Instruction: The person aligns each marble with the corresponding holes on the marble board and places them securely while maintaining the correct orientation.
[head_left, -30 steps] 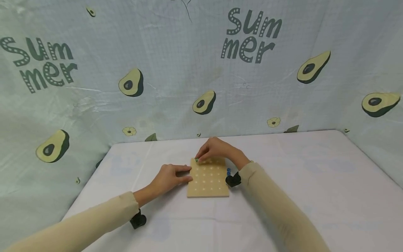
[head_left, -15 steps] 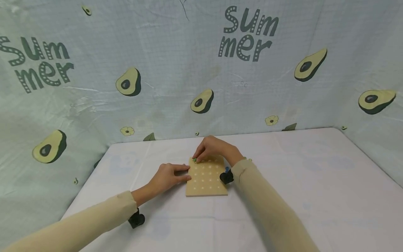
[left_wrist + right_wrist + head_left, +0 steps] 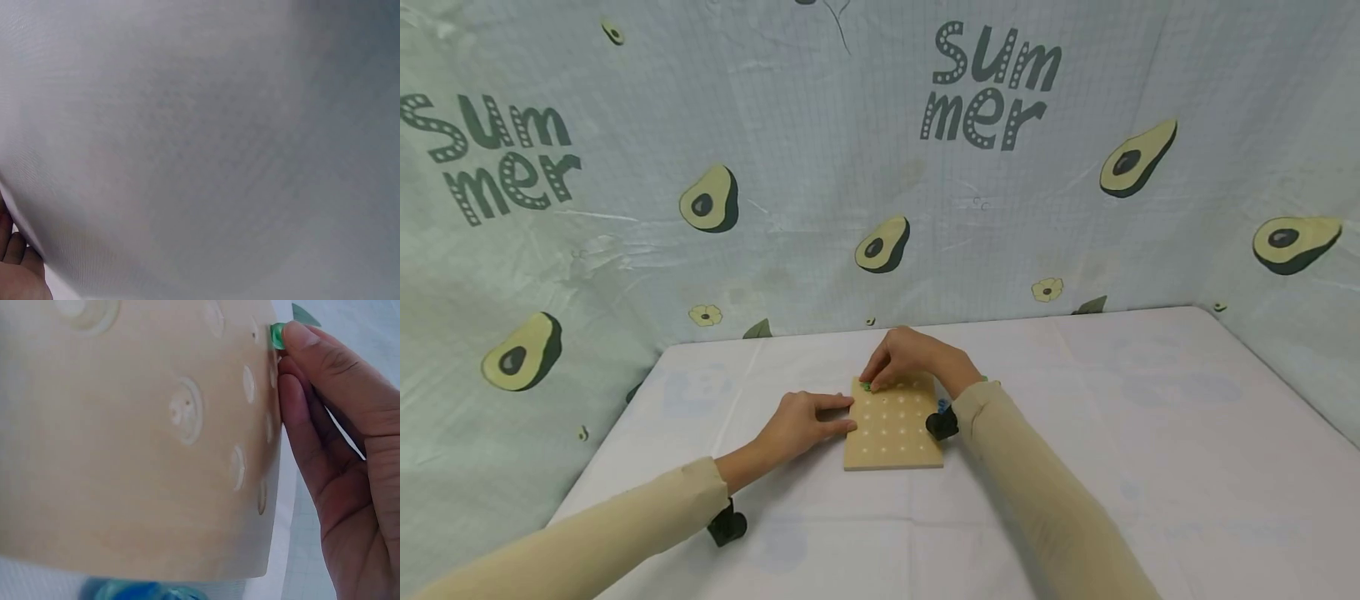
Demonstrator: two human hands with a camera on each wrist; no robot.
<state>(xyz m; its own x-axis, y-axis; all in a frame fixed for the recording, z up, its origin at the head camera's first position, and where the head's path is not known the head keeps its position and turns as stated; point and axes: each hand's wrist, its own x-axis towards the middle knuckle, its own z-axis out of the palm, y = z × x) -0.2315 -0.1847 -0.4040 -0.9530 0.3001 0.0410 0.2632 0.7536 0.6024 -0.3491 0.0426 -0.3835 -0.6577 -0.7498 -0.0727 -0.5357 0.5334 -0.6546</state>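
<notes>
A flat beige board (image 3: 891, 452) with rows of round dimples lies on the table. At its far left corner my right hand (image 3: 910, 354) pinches a small green glass marble (image 3: 278, 336) between thumb and forefinger, close against the board. The other right fingers (image 3: 297, 406) are bent near the board's edge. My left hand (image 3: 797, 423) rests at the left edge, its thumb and forefinger extended and touching the board. In the left wrist view, only part of a hand (image 3: 22, 278) shows at the lower left corner.
Small blue glass pieces (image 3: 942, 406) lie just right of the board, partly hidden by the right wrist camera (image 3: 942, 423). A white cloth (image 3: 820, 533) covers the table. Behind it hangs a curtain (image 3: 805, 167) printed with avocados.
My right forearm has shifted slightly left, covering more of the blue pieces. The right fingers stay at the far left corner with the green marble. My left hand keeps its place.
</notes>
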